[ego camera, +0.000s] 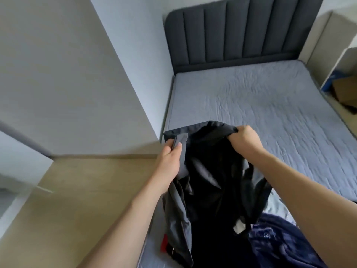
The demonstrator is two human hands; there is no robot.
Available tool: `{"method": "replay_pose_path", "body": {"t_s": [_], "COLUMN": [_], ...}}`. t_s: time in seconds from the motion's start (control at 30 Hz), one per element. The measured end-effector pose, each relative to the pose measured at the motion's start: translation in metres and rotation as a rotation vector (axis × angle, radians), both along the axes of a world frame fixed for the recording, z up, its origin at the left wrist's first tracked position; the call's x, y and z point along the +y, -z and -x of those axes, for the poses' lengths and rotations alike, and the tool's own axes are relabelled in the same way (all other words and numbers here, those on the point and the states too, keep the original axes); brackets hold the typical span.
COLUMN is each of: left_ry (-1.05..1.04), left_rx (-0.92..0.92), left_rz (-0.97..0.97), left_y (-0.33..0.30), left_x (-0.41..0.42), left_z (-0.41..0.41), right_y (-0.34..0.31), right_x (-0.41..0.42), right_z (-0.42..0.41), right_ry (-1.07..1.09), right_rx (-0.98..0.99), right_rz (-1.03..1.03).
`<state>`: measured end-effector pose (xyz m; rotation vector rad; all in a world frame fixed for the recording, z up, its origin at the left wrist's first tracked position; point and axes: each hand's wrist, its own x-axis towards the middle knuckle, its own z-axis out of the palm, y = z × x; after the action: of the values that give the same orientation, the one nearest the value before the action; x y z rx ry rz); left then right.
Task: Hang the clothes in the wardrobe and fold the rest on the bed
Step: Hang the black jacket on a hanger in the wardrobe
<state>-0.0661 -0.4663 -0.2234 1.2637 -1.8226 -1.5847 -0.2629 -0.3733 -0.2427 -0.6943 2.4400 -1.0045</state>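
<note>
Now my left hand (pixel 170 161) pinching the dark grey garment (pixel 208 180) by its top edge, my right hand (pixel 244 141) in a closed grip on the other corner, garment lifted over the bed (pixel 270 105), navy clothing (pixel 280 242) heaped below.

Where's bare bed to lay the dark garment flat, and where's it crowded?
Free: the sheet of the bed between the headboard and the hands, from the wall side across to the right edge. Crowded: the near end, where the dark garment hangs from the left hand and right hand over a navy pile.
</note>
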Motion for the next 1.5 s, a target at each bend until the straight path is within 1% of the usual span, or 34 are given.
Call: {"method": "replay_pose_path", "body": {"t_s": [0.07, 0.17, 0.27, 0.33, 0.4, 0.43, 0.47, 0.57, 0.6, 0.63, 0.7, 0.77, 0.8, 0.83, 0.9, 1.0, 1.07, 1.17, 1.23, 1.33, 1.5], "left_ry": [0.063, 0.131, 0.19, 0.19, 0.227, 0.203, 0.145, -0.139, -0.229, -0.302, -0.425, -0.527, -0.586, -0.643, -0.691, -0.726, -0.743, -0.744, -0.739, -0.713, -0.717], "left_rx": [-0.02, -0.049, -0.091, -0.138, -0.223, -0.262, -0.244, -0.064, -0.017, 0.012, 0.017, 0.002, -0.008, -0.022, -0.017, 0.03, 0.044, 0.024, 0.043, 0.07, 0.024], "left_rz": [0.075, 0.166, 0.328, 0.479, 0.567, 0.633, 0.681, 0.751, 0.772, 0.783, 0.784, 0.767, 0.755, 0.737, 0.691, 0.606, 0.571, 0.561, 0.567, 0.575, 0.629], "left_y": [-0.029, -0.078, -0.13, -0.163, -0.189, -0.201, -0.212, -0.246, -0.259, -0.271, -0.29, -0.301, -0.304, -0.306, -0.306, -0.307, -0.307, -0.31, -0.314, -0.32, -0.32], "left_x": [-0.011, -0.031, -0.046, -0.056, -0.061, -0.06, -0.057, -0.041, -0.034, -0.028, -0.021, -0.016, -0.015, -0.013, -0.013, -0.02, -0.028, -0.042, -0.051, -0.075, -0.112], "left_z": [-0.015, -0.042, -0.065, -0.08, -0.087, -0.097, -0.106, -0.136, -0.149, -0.161, -0.191, -0.224, -0.243, -0.265, -0.298, -0.353, -0.388, -0.436, -0.467, -0.518, -0.599], "right_y": [-0.048, -0.117, -0.182, -0.222, -0.254, -0.27, -0.282, -0.306, -0.311, -0.314, -0.315, -0.31, -0.307, -0.304, -0.303, -0.311, -0.318, -0.328, -0.332, -0.333, -0.33], "right_x": [-0.024, -0.045, -0.051, -0.051, -0.05, -0.049, -0.048, -0.047, -0.048, -0.05, -0.056, -0.061, -0.062, -0.065, -0.069, -0.082, -0.094, -0.117, -0.134, -0.164, -0.215], "right_z": [-0.02, -0.053, -0.088, -0.114, -0.131, -0.143, -0.152, -0.17, -0.176, -0.182, -0.193, -0.206, -0.214, -0.227, -0.249, -0.308, -0.352, -0.413, -0.449, -0.507, -0.598], "right_ry": [-0.091, -0.291, -0.476, -0.562, -0.586, -0.593, -0.595, -0.607, -0.631, -0.664, -0.749, -0.814, -0.851, -0.882, -0.891, -0.908, -0.924, -0.926, -0.929, -0.952, -1.02], "right_rx": [0.035, 0.117, 0.182, 0.239, 0.318, 0.367, 0.408, 0.514, 0.546, 0.57, 0.568, 0.519, 0.457, 0.367, 0.15, -0.068, -0.168, -0.287, -0.379, -0.437, -0.406], "right_rz": [0.06, 0.097, 0.065, 0.058, 0.098, 0.131, 0.165, 0.275, 0.281, 0.254, 0.122, -0.034, -0.071, -0.059, 0.071, 0.241, 0.327, 0.453, 0.541, 0.602, 0.603]}}
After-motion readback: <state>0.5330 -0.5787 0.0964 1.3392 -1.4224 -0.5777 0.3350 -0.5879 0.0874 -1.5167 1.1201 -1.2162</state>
